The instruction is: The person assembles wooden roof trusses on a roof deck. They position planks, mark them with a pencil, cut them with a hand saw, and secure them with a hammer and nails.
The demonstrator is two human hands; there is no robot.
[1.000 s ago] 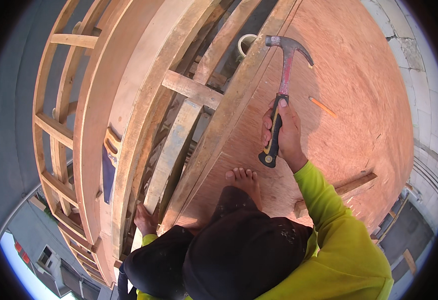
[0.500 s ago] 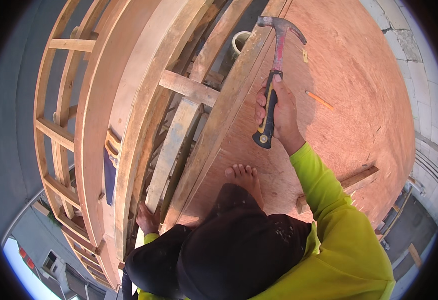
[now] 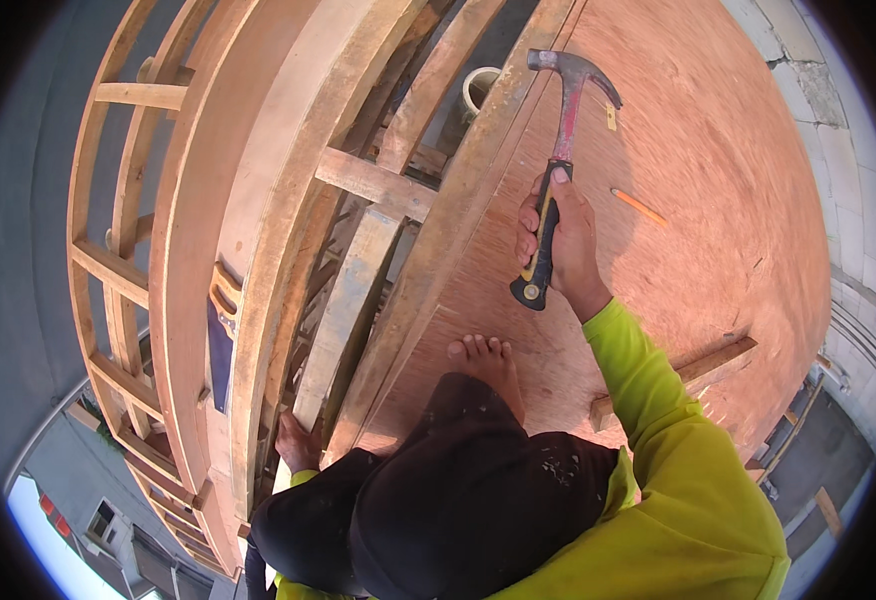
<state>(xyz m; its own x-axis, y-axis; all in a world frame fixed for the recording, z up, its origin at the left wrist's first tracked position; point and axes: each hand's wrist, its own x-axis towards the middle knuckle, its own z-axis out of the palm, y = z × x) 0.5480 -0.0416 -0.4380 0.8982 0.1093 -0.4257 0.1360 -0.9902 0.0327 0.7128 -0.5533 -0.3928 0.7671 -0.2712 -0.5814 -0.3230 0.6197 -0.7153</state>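
A claw hammer (image 3: 564,150) with a reddish worn shank and black-and-yellow grip is in my right hand (image 3: 570,235). The fingers wrap round the grip, and the head points away from me above the plywood sheet (image 3: 698,250). Low on the left, my left hand (image 3: 298,441) grips the near end of a greyish timber (image 3: 346,310); some of its fingers are hidden. That timber lies lengthwise between two long wooden beams, its far end by a short crosspiece (image 3: 376,183).
An orange pencil (image 3: 639,207) and a small yellowish piece (image 3: 611,117) lie on the plywood. A wood offcut (image 3: 716,365) is by my right sleeve. The handsaw (image 3: 222,330) stands against the left-hand panel. A round pipe end (image 3: 478,90) shows behind the beams. My bare foot (image 3: 488,362) rests on the plywood.
My right hand and the hammer have shifted slightly toward me and to the right. The greyish timber has moved a little and turned slightly, with my left hand still at its near end.
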